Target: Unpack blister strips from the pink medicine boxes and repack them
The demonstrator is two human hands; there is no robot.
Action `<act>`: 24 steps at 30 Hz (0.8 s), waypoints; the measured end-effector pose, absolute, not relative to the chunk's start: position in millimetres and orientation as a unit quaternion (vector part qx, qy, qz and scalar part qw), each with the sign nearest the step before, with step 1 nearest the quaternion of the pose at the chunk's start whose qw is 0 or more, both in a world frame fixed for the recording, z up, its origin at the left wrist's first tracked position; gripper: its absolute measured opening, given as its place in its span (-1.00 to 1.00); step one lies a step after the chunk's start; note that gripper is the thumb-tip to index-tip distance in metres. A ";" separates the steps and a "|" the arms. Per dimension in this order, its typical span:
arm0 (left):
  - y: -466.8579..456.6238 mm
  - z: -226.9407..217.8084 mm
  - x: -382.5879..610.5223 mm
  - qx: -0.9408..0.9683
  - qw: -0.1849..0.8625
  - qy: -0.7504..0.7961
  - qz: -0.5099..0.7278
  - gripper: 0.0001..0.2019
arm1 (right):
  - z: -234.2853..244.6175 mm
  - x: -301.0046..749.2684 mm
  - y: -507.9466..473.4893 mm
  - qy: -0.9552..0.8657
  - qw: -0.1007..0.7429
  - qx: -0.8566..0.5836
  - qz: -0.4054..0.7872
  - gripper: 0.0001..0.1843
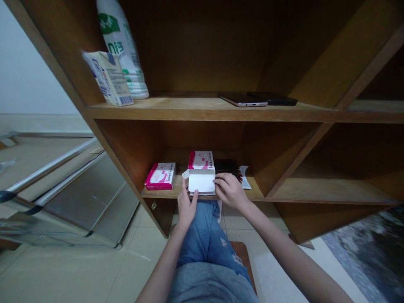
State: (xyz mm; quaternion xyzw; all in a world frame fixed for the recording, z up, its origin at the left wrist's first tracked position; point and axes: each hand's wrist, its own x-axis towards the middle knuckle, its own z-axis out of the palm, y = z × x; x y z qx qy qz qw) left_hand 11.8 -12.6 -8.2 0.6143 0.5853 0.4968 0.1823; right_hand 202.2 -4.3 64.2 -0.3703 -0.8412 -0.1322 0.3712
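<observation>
Fingers [193,194] of the left hand [186,209] rose spread against the lower edge of an open pink-and-white cardboard carton [201,179], touching it, though whether they gripped it could not be told. The right hand [229,191] lay curled over the carton's right edge, clasping it. The carton sat on a brown wooden shelf [255,194], its pink-printed lid standing up at the back and a plain white flap facing the person.

Just left of it lay a closed pink-and-white carton [160,176]. Behind the right hand sat a dark flat pack [226,167], with a white paper leaflet [245,176] beside it.

Below the hands showed ripped blue jeans [202,235] and a grey shirt [210,284]. On the upper wooden shelf [189,110], a silver smartphone [242,99] overlapped a black smartphone [273,99], and a blue-and-white paper box [107,78] leaned against a white plastic bag with green print [121,46]. Left of the shelves stood a metal-railed rack [53,168] above pale floor tiles [63,273].
</observation>
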 end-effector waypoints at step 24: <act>-11.1 -12.6 10.9 0.619 0.183 0.579 0.497 -0.31 | 76.3 106.7 36.1 -0.796 0.127 -0.591 -0.020 -0.43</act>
